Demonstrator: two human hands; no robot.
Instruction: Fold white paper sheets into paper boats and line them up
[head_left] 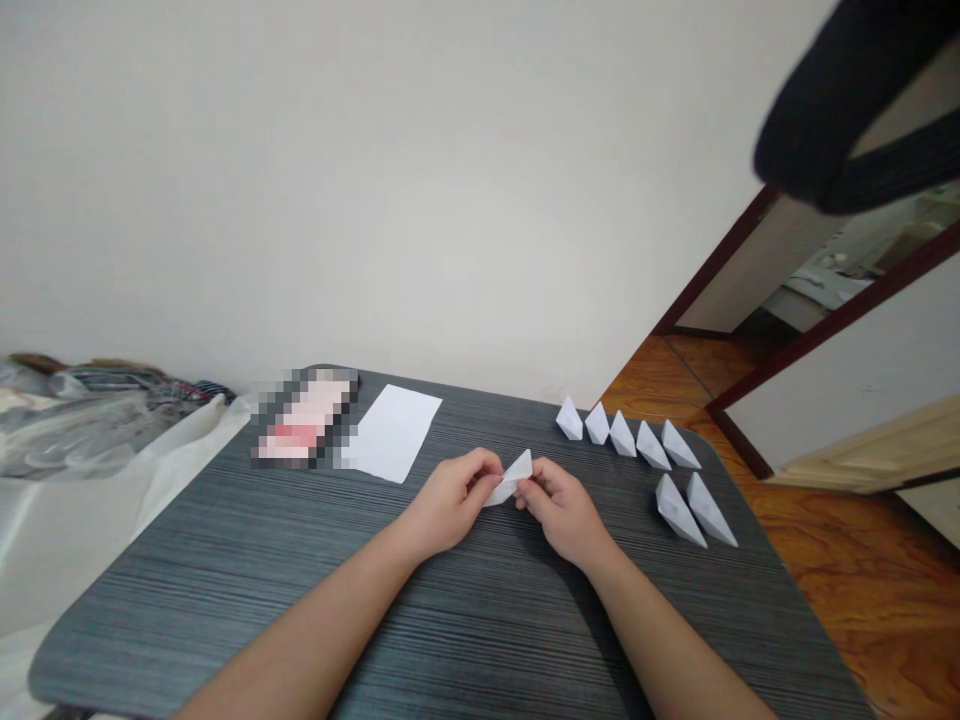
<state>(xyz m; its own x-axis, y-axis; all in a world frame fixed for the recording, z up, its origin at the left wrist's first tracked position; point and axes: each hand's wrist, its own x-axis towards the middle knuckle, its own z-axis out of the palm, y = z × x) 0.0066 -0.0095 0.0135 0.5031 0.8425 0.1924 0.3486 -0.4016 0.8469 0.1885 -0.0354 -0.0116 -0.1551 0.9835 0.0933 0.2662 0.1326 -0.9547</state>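
Both my hands meet over the middle of the dark striped table [300, 590]. My left hand [448, 503] and my right hand [561, 507] each pinch one end of a small folded white paper piece [516, 474], held just above the tabletop. To the right lie several finished folded white paper shapes: a far row [624, 433] and two nearer ones [694, 508]. A flat white paper sheet [394, 432] rests beyond my left hand.
A blurred pink and dark object [304, 420] lies left of the sheet. Plastic bags and cloth [90, 420] pile up at far left. Wooden floor [862, 560] and an open doorway [825, 290] are at right. A dark object [840, 110] hangs at top right.
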